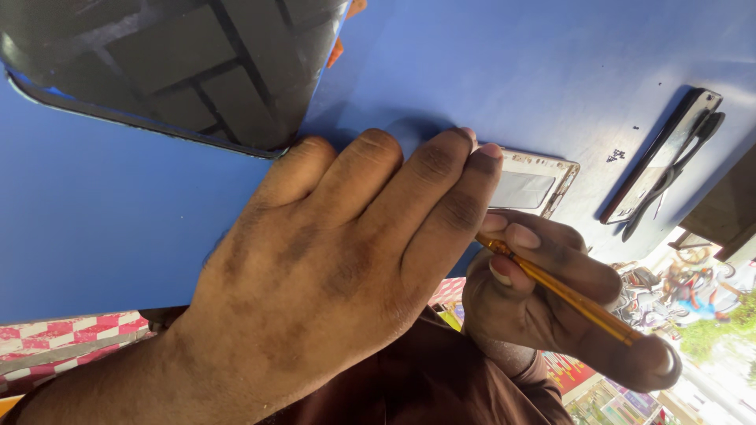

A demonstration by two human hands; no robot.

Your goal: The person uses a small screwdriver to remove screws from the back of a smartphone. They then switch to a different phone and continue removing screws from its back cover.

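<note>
The left hand (339, 260) fills the middle of the frame. It lies flat, with the fingers stretched out and not closed on anything. Its fingertips (465, 153) press down on the edge of an opened phone (535, 185), which lies on the blue tabletop (118, 220) just right of the middle.

The right hand (551, 307) is low and to the right, just beside the left hand. Its grip is clenched around a thin orange tool (567, 295) that looks like a small screwdriver. The tool's long line runs from the lower right up to the upper left. Its front end points at the phone and goes under the left hand's fingers, so the tip cannot be seen. The phone lies up and a little left of the right hand's grip, very near. Both hands are close to the phone, but only the left one is seen touching it.

In the upper right, well apart, a second phone (642, 189) lies with black tweezers (681, 161) on it. A few tiny screws (616, 155) sit between the two phones. A black mat (181, 71) fills the upper left.
</note>
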